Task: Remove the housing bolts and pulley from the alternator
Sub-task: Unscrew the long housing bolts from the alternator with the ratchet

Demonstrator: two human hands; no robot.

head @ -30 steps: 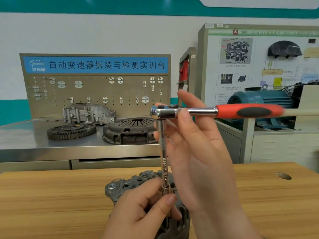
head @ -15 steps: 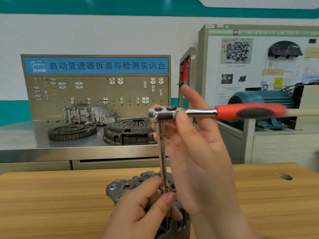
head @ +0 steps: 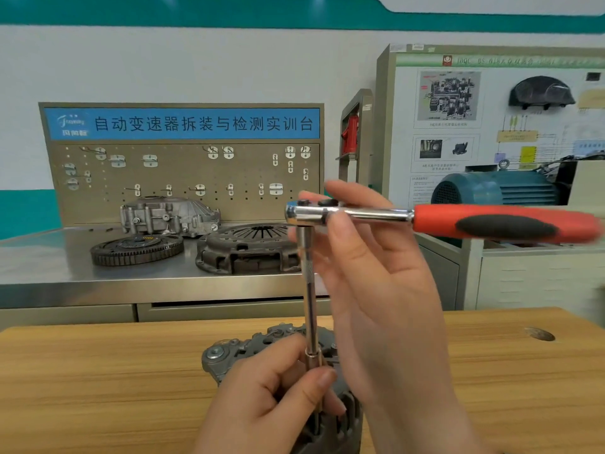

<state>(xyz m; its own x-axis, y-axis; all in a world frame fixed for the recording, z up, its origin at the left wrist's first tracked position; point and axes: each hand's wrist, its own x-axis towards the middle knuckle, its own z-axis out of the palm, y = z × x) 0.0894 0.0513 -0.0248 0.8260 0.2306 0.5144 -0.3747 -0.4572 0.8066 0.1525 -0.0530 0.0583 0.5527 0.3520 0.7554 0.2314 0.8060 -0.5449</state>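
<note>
A grey alternator (head: pixel 226 357) stands on the wooden table (head: pixel 98 381) at the bottom centre, largely hidden behind my hands. A ratchet wrench (head: pixel 491 224) with a red and black handle lies level above it, its long chrome extension bar (head: pixel 309 296) running straight down to the alternator. My left hand (head: pixel 275 407) pinches the bar's lower end and socket between thumb and fingers. My right hand (head: pixel 370 276) holds the ratchet's chrome head, thumb in front and fingers behind. The bolt under the socket is hidden.
Behind the table a steel bench (head: pixel 49 263) carries a toothed flywheel (head: pixel 136 245), a clutch cover (head: pixel 248 247) and a cast housing (head: pixel 168 216) before a pegboard (head: pixel 183 175). A display board (head: pixel 458 119) and a blue motor (head: pixel 497 188) stand at right. The table has a round hole (head: pixel 539 333).
The ratchet head has shifted slightly left and the handle has swung a little, now tilting down to the right. My left hand keeps its hold on the bar's lower end.
</note>
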